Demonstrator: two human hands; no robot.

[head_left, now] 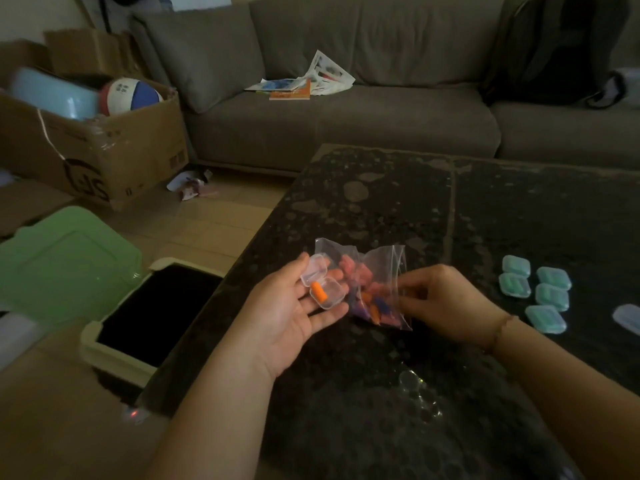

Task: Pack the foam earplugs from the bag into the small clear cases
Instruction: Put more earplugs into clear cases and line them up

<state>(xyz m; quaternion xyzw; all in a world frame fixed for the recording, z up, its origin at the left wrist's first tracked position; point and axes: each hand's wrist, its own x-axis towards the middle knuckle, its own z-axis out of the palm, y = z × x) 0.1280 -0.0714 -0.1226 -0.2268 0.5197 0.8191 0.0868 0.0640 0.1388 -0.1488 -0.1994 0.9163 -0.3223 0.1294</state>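
Observation:
My left hand (287, 313) lies palm up over the table's left edge and carries a small clear case (323, 287) with its lid hinged open. One orange earplug (319, 292) lies inside the case. A clear zip bag (374, 289) of pink, orange and blue earplugs rests on the dark table (381, 188) between my hands. My right hand (446, 303) is at the bag's right edge, with its fingers curled and pinching the plastic. Whether it holds an earplug is hidden.
Several closed cases with teal earplugs (535, 289) lie on the table to the right, and one pale case (628, 318) at the frame edge. On the floor to the left stand a green lid (65, 265) and an open bin (152, 306). A cardboard box (114, 147) and a sofa (346, 116) are behind.

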